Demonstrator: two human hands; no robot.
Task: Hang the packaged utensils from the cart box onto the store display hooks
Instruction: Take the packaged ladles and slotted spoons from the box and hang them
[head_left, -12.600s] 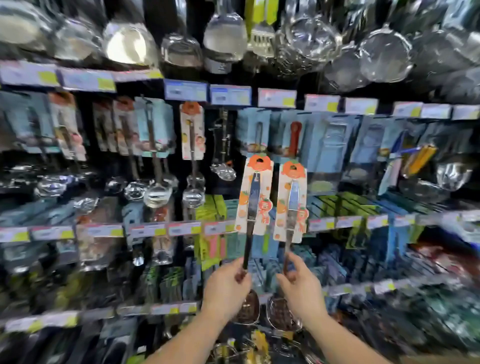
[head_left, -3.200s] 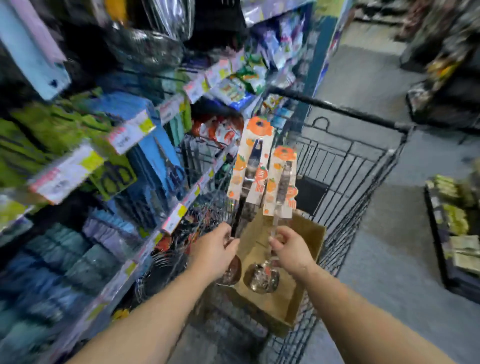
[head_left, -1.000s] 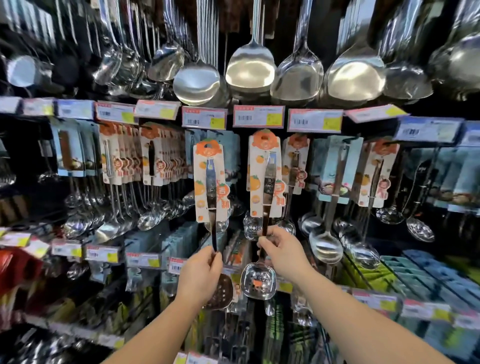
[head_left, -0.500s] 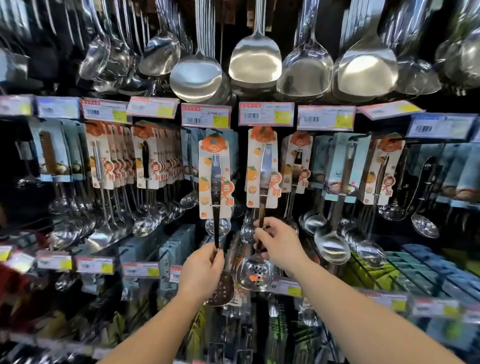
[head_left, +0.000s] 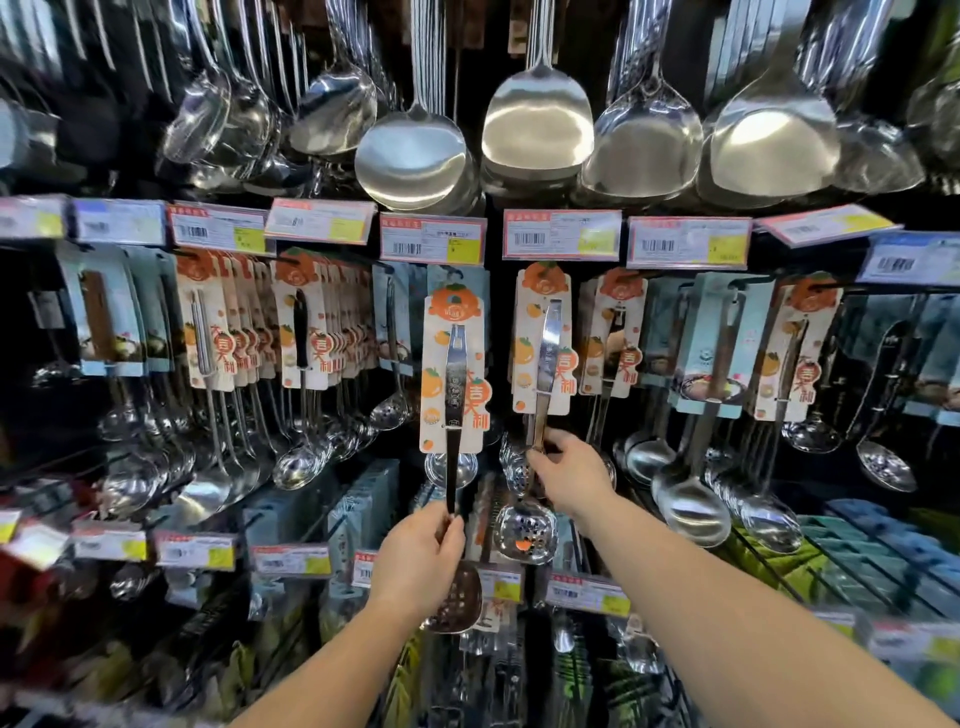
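Note:
My left hand (head_left: 420, 560) grips the steel handle of a slotted turner on a white-and-orange card (head_left: 454, 371), held upright in front of the display. My right hand (head_left: 570, 475) pinches the handle of a perforated skimmer on the same kind of card (head_left: 543, 338). That card's top reaches up to just under a price tag, where the display hooks (head_left: 826, 285) run; whether it sits on a hook I cannot tell. The skimmer's round bowl (head_left: 525, 530) hangs below my right hand.
Rows of matching orange-card utensils (head_left: 306, 322) hang at left and at right (head_left: 615, 332). Price tags (head_left: 561, 235) line the rail above. Large steel ladles and spatulas (head_left: 537, 119) hang overhead. Lower shelves hold more packaged goods (head_left: 862, 551). The cart is out of view.
Over the last second both hands have raised their carded utensils toward the hook row. The right card has gone higher, up under the price tag. Earlier I turned from the cart to this display.

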